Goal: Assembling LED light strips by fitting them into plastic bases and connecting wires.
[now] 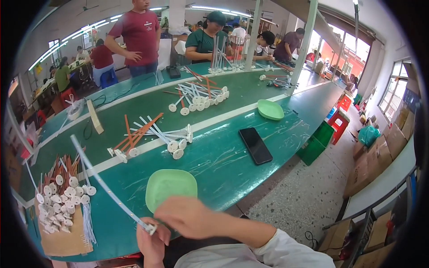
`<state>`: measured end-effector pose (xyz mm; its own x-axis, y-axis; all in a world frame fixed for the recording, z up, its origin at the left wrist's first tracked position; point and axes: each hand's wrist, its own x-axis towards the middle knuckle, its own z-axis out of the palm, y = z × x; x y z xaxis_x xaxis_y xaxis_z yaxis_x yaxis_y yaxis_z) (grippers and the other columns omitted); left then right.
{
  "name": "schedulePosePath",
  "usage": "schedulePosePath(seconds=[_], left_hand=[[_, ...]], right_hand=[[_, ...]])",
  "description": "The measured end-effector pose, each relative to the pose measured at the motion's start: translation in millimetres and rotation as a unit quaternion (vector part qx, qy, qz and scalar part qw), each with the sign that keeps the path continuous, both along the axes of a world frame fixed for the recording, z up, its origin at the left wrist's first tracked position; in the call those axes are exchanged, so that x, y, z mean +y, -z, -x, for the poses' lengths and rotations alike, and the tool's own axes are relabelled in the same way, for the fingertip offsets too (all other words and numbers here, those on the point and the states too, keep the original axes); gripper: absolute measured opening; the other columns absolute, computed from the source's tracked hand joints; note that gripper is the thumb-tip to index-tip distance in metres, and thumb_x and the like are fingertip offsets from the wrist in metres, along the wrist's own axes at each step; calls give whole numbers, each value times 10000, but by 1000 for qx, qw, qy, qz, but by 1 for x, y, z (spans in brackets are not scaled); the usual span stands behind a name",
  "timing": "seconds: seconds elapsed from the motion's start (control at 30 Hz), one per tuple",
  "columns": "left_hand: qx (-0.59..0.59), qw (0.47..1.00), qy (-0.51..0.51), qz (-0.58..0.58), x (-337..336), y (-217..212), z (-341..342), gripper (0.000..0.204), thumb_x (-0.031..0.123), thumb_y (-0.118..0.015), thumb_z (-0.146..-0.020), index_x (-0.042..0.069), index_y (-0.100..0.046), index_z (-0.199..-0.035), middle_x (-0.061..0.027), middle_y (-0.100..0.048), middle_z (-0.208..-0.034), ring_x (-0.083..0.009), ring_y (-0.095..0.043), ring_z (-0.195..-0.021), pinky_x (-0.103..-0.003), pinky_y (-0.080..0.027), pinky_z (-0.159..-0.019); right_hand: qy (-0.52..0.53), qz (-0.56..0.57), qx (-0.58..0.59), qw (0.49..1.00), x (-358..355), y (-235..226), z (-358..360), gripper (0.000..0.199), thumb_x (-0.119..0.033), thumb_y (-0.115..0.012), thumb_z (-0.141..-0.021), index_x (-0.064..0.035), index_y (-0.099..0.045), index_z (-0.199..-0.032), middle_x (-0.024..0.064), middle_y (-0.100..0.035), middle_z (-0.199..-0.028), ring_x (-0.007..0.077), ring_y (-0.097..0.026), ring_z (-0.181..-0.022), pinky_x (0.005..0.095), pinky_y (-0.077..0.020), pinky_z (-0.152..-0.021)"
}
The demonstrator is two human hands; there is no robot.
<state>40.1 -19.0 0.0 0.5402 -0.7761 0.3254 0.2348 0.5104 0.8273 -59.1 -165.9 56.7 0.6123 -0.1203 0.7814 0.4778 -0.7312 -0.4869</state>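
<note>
My left hand (153, 243) grips the near end of a long thin white rod (105, 184) that slants up and left across the green table (232, 161). My right hand (187, 217) reaches across from the right and pinches at the rod's near end, close to the left hand's fingers. A light green square plate (170, 184) lies just behind both hands, partly covered by the right hand. What sits at the rod's tip is too small to tell.
A pile of white rods with round discs (60, 198) lies on brown cardboard at my left. More rod bundles (156, 134) and another green plate (270, 109) lie farther along. A black phone (254, 145) rests near the table edge. Several people work at the far side.
</note>
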Motion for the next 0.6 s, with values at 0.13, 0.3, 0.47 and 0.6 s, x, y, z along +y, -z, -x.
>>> schedulePosePath(seconds=[0.13,0.3,0.47,0.6], left_hand=[[142,986,-83,15,-1,17,-20,399,426,-441,-1025,31,-455,-1078,-46,-409,-621,-157,-412,-499,-286,-347,-499],[42,998,-48,7,-1,13,-18,366,411,-385,-1050,51,-453,-1055,-34,-404,-629,-134,-391,-511,-282,-316,-538],[63,995,-82,-6,-7,13,-19,357,398,-370,-1056,49,-446,-1070,-31,-403,-633,-131,-388,-518,-282,-305,-542],[99,991,-87,0,-7,9,-17,351,400,-361,-1064,64,-463,-1073,-15,-404,-643,-113,-376,-531,-271,-299,-552]], right_hand=[[49,90,253,962,-43,9,-23,209,-101,-687,-807,-20,-657,-998,170,-669,-967,363,-650,-894,432,-522,-793],[19,134,380,915,-58,16,-35,216,-144,-685,-785,-23,-660,-963,189,-669,-934,366,-649,-894,451,-511,-794],[27,83,451,888,-58,14,-40,124,-125,-670,-766,-17,-685,-825,156,-678,-882,340,-650,-887,439,-514,-766],[46,55,400,914,-59,18,-29,76,-112,-677,-744,-39,-698,-741,147,-685,-886,336,-664,-827,434,-525,-727]])
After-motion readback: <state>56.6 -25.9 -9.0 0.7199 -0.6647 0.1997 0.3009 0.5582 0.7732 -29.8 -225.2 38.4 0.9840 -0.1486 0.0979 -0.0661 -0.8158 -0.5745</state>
